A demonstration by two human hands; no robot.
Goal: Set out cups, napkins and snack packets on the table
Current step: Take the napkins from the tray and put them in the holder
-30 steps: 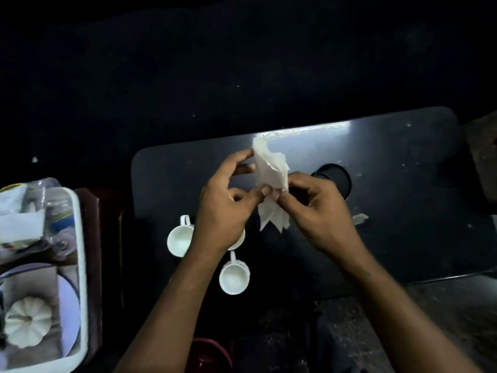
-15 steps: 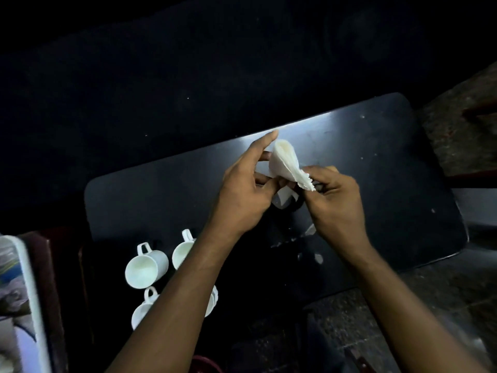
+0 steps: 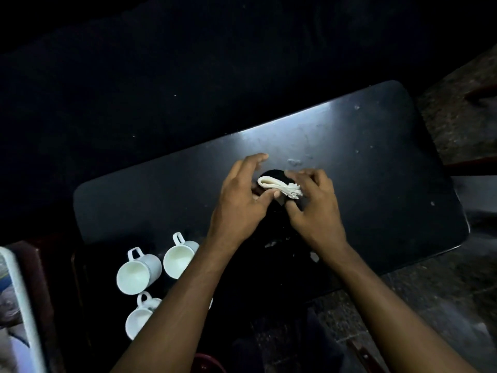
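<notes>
A folded white napkin [image 3: 279,186] lies over the mouth of a black round holder [image 3: 271,175] near the middle of the dark table [image 3: 376,162]. My right hand [image 3: 313,208] pinches the napkin's frilled end. The thumb of my left hand [image 3: 242,195] touches the napkin's near edge, and its fingers are spread above. Three white cups stand at the table's near left: one [image 3: 137,273], a second [image 3: 178,258] partly behind my left forearm, a third [image 3: 139,316] nearest me. No snack packets are visible.
A white tray [image 3: 25,305] with unclear contents sits at the left edge on a dark stand. Small white paper scraps [image 3: 313,256] lie on the table near my right wrist. Stone floor shows to the right and below.
The napkin went from upright and fanned between both hands to folded flat and lowered onto the black holder. The view shifted, so the tray slid toward the left edge.
</notes>
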